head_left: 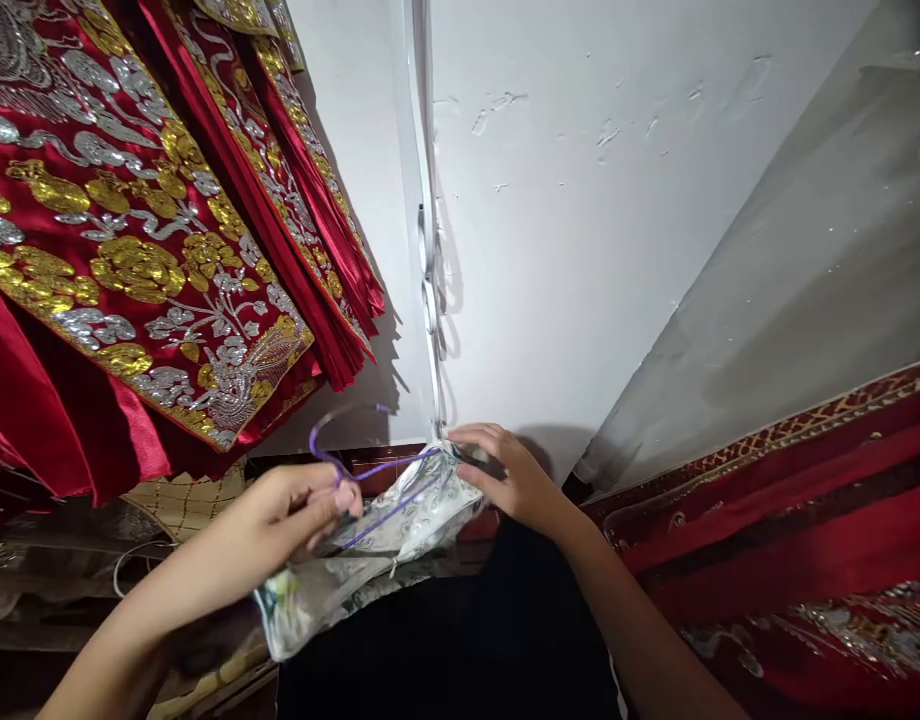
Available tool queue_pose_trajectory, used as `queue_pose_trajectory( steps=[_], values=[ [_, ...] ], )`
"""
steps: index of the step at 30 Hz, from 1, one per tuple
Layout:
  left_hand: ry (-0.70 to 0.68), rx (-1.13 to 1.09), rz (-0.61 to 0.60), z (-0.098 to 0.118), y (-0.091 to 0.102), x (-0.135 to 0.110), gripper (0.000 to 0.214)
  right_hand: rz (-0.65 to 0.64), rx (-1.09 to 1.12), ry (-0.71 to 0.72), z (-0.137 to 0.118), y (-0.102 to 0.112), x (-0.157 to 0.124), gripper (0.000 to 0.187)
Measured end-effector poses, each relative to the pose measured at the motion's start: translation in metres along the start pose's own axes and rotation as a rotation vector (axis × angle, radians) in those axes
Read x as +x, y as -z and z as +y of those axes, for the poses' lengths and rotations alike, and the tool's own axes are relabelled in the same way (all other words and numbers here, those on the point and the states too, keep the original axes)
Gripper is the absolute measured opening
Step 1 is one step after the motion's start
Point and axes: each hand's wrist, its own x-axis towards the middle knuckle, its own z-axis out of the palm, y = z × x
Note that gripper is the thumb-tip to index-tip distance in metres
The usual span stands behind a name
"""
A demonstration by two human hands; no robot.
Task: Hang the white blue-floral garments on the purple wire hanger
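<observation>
My left hand [291,510] is closed in a pinch on the neck of a purple wire hanger [340,455], whose hook curls up to the left. On the hanger hangs a pale silver embroidered garment [355,560] wrapped in clear plastic. My right hand [505,475] grips the top right shoulder of that garment, fingers curled over the plastic. Both hands hold it low in the middle of the view, in front of a white wall [580,220].
Red satin robes with gold and silver embroidery [145,230] hang at the upper left. More red embroidered cloth under clear plastic [805,500] lies at the right. A thin metal strip [430,250] runs down the wall corner. Dark fabric [445,640] fills the bottom middle.
</observation>
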Motion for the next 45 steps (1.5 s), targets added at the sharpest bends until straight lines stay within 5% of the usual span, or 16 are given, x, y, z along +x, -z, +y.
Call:
queue_pose_trajectory(
  steps=[3, 6, 12, 13, 15, 18, 20, 25, 32, 36, 40, 42, 45],
  values=[
    [-0.057, 0.101, 0.061, 0.0, 0.019, 0.016, 0.028, -0.052, 0.104, -0.151, 0.005, 0.012, 0.003, 0.026],
    [-0.181, 0.12, 0.394, -0.002, 0.028, 0.038, 0.02, -0.074, 0.258, -0.16, -0.002, 0.03, 0.011, 0.035],
    [-0.643, 0.403, 1.11, -0.013, 0.003, 0.062, 0.029, 0.477, 0.428, -0.235, -0.014, 0.054, 0.061, 0.033],
    [-0.697, 0.428, 1.102, -0.017, -0.006, 0.063, 0.026, 0.568, 0.458, -0.227, -0.012, 0.059, 0.07, 0.034],
    [-0.7, 0.427, 0.878, -0.027, -0.026, 0.065, 0.025, 0.7, 0.507, -0.194, -0.003, 0.068, 0.08, 0.038],
    [-0.438, 0.364, 0.431, -0.043, -0.059, 0.072, 0.042, 0.841, 0.528, -0.185, 0.011, 0.077, 0.076, 0.044],
    [-0.323, 0.316, 0.29, -0.052, -0.08, 0.078, 0.047, 0.885, 0.521, -0.233, 0.017, 0.077, 0.061, 0.048],
    [-0.301, 0.173, 0.286, -0.06, -0.117, 0.09, 0.048, 0.888, 0.517, -0.434, 0.024, 0.063, 0.016, 0.048],
    [-0.107, 0.376, 0.063, -0.071, -0.138, 0.101, 0.032, 0.794, 0.487, -0.366, 0.031, 0.04, -0.005, 0.036],
    [-0.104, 0.328, 0.168, -0.088, -0.155, 0.094, 0.028, 1.014, 0.345, -0.415, 0.05, 0.025, -0.013, 0.034],
    [-0.117, 0.155, 0.256, -0.095, -0.168, 0.084, 0.032, 1.309, 0.081, -0.43, 0.063, -0.019, -0.048, 0.034],
    [-0.14, 0.054, 0.231, -0.091, -0.169, 0.08, 0.035, 1.068, 0.128, -0.471, 0.065, -0.049, -0.065, 0.026],
    [-0.175, -0.106, 0.135, -0.082, -0.168, 0.076, 0.042, 0.363, 0.269, -0.394, 0.062, -0.086, -0.072, 0.022]
  ],
)
